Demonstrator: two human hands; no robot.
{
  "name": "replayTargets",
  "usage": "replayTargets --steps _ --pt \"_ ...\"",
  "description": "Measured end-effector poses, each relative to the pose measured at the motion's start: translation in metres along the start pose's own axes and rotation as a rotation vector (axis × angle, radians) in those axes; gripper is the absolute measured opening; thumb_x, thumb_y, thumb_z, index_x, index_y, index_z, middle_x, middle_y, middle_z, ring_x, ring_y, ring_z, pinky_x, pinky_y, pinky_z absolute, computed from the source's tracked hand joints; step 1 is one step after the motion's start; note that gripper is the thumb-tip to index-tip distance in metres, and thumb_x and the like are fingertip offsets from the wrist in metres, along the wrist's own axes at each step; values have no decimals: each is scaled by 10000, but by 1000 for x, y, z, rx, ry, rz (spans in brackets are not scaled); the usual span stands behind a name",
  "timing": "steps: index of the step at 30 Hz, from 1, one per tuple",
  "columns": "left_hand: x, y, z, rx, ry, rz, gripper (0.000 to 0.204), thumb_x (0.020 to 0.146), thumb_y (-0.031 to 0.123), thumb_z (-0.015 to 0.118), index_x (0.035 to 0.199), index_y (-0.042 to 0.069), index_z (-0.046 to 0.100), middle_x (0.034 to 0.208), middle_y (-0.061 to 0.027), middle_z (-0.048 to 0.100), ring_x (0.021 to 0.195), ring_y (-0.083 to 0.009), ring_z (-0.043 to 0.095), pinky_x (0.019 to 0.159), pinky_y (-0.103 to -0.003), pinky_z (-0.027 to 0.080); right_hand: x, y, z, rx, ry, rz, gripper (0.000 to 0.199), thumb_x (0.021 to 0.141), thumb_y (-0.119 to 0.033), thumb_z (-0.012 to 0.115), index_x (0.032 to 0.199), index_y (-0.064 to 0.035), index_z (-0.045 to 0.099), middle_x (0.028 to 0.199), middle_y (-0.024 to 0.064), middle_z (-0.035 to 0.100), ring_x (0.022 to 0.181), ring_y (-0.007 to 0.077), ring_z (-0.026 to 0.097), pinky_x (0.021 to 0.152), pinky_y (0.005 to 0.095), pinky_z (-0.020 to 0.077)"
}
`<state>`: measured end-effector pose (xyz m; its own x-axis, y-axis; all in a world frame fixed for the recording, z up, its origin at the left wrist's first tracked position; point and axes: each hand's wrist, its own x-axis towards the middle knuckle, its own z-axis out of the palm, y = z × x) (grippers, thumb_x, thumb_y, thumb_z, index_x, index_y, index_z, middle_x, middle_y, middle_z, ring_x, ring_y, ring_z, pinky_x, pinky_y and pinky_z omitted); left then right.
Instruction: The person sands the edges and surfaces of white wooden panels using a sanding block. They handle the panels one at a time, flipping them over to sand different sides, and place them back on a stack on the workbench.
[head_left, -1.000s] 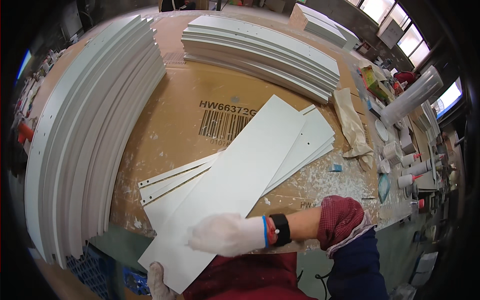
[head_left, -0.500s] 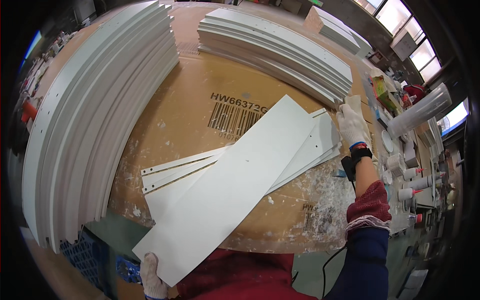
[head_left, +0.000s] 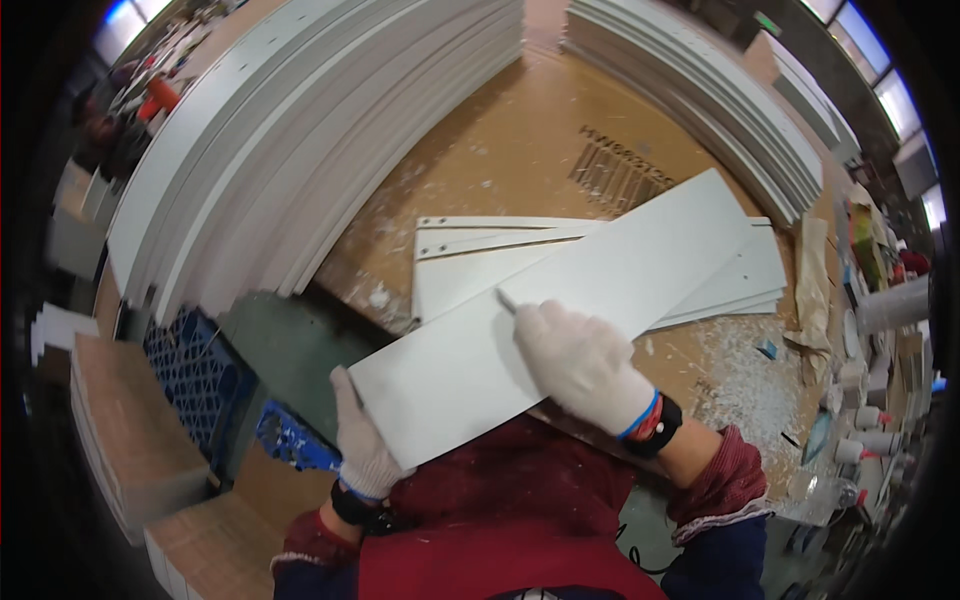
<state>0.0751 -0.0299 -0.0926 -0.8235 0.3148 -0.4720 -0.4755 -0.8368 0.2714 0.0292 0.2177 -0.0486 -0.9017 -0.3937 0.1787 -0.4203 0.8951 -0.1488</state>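
Note:
A long white board (head_left: 640,250) lies slantwise over several other white boards (head_left: 470,280), its near end sticking out past the table edge. My left hand (head_left: 362,440), in a pale knit glove, grips that near-left end. Over the middle of the board is my right hand (head_left: 580,365), gloved too, closed around a thin grey tool (head_left: 506,300). The tool's tip is at or just above the white face; its exact kind is mostly hidden in the fist. The boards underneath show small dark holes near their ends.
Tall stacks of white boards stand at the left (head_left: 340,130) and far right (head_left: 710,90) of the cardboard-covered table (head_left: 500,140). A crumpled beige paper piece (head_left: 812,290) lies right, beside bottles (head_left: 870,418). Blue plastic crates (head_left: 190,370) sit low at left.
My right hand has come from beside the far stack to the middle of the board and now shows a thin grey tool. The view has shifted; my left hand still holds the board's near end.

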Motion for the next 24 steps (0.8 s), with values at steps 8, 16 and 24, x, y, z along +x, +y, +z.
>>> replayTargets --steps 8,16,24 --pt "2 7 -8 -132 -144 -191 965 870 779 273 1476 28 283 1508 -181 333 1363 -368 349 1114 -504 290 -23 -95 -4 599 -290 -247 191 902 -204 559 1025 -66 603 767 126 640 694 328 644 629 359 523" --pt "-2 4 -23 218 -325 -180 543 911 59 582 1406 -13 371 1346 -160 511 1242 -293 514 1048 -437 429 28 12 -19 -15 -120 555 214 952 -260 486 954 -68 579 829 212 645 782 395 642 662 472 503" --pt "9 -2 -45 967 -455 168 611 823 -27 631 1387 45 408 1305 -126 540 1192 -273 549 1016 -406 451 60 -127 14 168 -309 -205 147 788 -84 590 922 -27 566 839 144 624 734 299 687 578 392 559"
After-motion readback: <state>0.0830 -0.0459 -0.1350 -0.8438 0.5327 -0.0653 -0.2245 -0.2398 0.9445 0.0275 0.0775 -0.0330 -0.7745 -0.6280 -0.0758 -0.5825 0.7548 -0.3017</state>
